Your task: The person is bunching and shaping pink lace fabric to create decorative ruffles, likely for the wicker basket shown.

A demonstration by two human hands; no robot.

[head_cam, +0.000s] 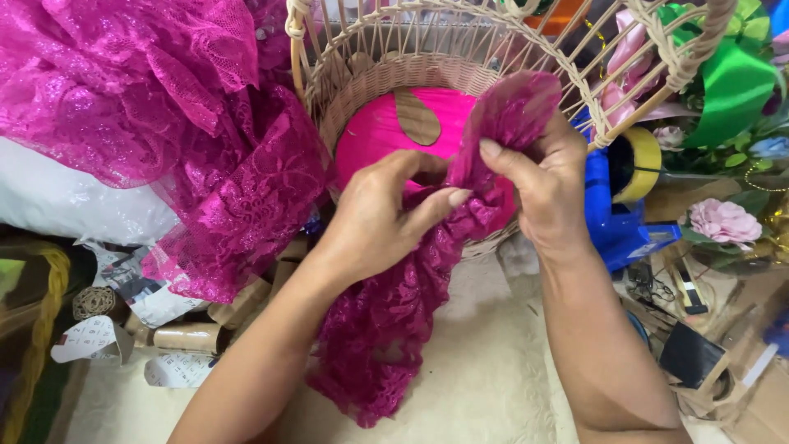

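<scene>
**2 hands gathering a strip of magenta lace at the rim of a wicker basket**

The left hand (pixel 386 218) is closed, its thumb and fingers pinching a pleated part of the magenta lace strip (pixel 386 329). The right hand (pixel 546 185) is also closed around the same strip, with the thumb pressed across the bunched upper end, which rises just above the knuckles. The 2 hands sit close together, almost touching, in front of the wicker basket (pixel 460 57). From the grip the strip hangs down between the forearms and ends on the cream textured cloth (pixel 485 378) covering the table.

The basket has an open cage of pale cane ribs above a woven band. Inside it lies a bright pink lining (pixel 378 131) with 1 tan leaf-shaped patch (pixel 417 117) showing. A large heap of magenta lace fabric (pixel 164 107) fills the upper left and drapes over a white plastic-wrapped bundle (pixel 66 201).

Right of the basket stands a blue tape dispenser (pixel 612 218) carrying a yellow-edged roll of tape (pixel 645 160). Behind it are green ribbon (pixel 731 82) and pink ribbon (pixel 629 49); a pink artificial flower (pixel 723 220) lies near the right edge. Cardboard tubes (pixel 193 335) and scraps of printed paper (pixel 90 341) lie at lower left.
</scene>
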